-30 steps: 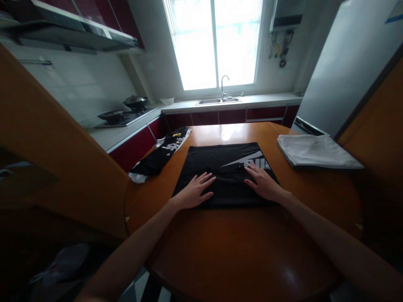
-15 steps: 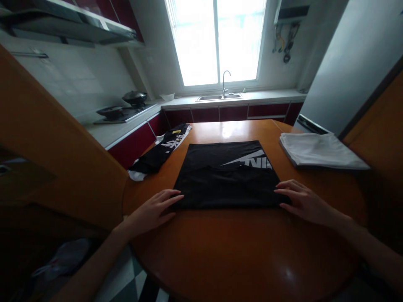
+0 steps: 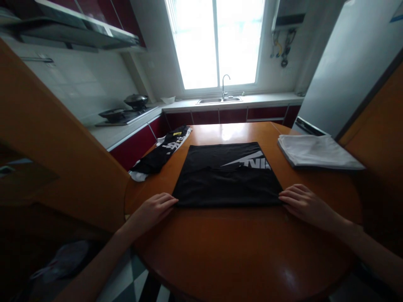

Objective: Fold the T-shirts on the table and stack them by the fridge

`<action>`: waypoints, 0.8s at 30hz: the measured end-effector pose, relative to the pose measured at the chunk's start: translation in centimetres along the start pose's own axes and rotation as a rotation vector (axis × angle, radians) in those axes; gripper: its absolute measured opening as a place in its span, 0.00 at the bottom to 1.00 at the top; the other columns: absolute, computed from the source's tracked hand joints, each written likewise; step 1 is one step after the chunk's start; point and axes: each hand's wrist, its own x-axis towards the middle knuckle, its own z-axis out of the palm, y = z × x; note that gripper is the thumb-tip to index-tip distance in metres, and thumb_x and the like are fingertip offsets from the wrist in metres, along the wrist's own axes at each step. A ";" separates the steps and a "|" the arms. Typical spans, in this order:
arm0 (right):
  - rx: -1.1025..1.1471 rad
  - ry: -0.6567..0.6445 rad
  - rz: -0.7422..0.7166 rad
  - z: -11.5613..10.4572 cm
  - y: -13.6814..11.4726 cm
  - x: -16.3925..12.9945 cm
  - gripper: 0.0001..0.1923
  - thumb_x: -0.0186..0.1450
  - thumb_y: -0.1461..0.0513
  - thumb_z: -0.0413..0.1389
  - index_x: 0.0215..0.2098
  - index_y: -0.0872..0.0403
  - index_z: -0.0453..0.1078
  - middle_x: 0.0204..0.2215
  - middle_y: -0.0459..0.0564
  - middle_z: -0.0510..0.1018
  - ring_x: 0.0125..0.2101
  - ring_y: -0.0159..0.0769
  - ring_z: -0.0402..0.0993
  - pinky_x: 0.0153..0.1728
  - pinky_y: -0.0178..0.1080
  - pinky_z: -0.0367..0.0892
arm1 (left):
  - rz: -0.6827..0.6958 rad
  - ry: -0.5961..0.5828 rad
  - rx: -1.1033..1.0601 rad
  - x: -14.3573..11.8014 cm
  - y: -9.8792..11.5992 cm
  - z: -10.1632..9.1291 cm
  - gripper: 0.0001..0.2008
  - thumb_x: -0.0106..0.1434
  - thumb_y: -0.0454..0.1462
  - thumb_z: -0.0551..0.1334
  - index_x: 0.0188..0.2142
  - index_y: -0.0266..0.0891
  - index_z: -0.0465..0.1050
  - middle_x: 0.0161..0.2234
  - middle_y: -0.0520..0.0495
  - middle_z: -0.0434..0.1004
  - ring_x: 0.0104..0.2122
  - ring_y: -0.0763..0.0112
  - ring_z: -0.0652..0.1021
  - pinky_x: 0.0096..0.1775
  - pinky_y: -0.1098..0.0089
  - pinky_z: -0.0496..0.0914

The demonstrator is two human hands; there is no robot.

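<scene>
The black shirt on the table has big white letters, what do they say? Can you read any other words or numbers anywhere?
"NI": big white letters on the black shirt; the fold hides the rest of the word.
White marks on the other dark garment at the table's left edge: too blurred to read.
Small yellow tag on that garment: too small to read.
Blue and white sticker on the fridge, at the top right corner: too small to read.

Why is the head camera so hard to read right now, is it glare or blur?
Head view: the window is blown out white and backlights the room, leaving the black shirt nearly featureless; glare spots sit on the table; the left hand and right hand at the shirt's near corners look sharp; wide-lens distortion bends the edges, and the lower corners are dark.
</scene>
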 end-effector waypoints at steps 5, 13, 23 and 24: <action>0.033 0.052 0.004 0.2 -0.2 0.2 0.10 0.69 0.65 0.55 0.43 0.49 0.77 0.42 0.50 0.82 0.42 0.41 0.77 0.49 0.48 0.69 | 0.005 0.047 0.051 0.0 0.3 0.3 0.12 0.71 0.33 0.56 0.45 0.42 0.78 0.41 0.45 0.79 0.42 0.64 0.78 0.47 0.63 0.74; 0.213 0.193 0.097 -2.0 -1.1 0.7 0.08 0.66 0.65 0.58 0.41 0.46 0.74 0.40 0.50 0.81 0.42 0.43 0.77 0.46 0.49 0.72 | 0.020 0.200 -0.007 -0.4 1.3 -2.2 0.10 0.67 0.32 0.57 0.42 0.42 0.77 0.40 0.46 0.80 0.41 0.65 0.79 0.45 0.66 0.74; 0.562 0.359 0.272 -7.1 -2.4 1.1 0.06 0.68 0.62 0.56 0.40 0.43 0.71 0.36 0.51 0.78 0.37 0.45 0.77 0.34 0.44 0.74 | -0.113 0.349 -0.365 -1.5 3.2 -7.8 0.09 0.66 0.35 0.59 0.43 0.45 0.76 0.39 0.48 0.79 0.40 0.65 0.79 0.41 0.68 0.74; 0.556 0.393 0.316 -7.5 -2.3 1.4 0.05 0.68 0.61 0.56 0.39 0.43 0.72 0.36 0.51 0.78 0.36 0.45 0.77 0.34 0.45 0.74 | -0.150 0.377 -0.381 -1.3 3.1 -8.1 0.08 0.66 0.36 0.59 0.43 0.45 0.76 0.39 0.48 0.79 0.40 0.65 0.79 0.41 0.68 0.74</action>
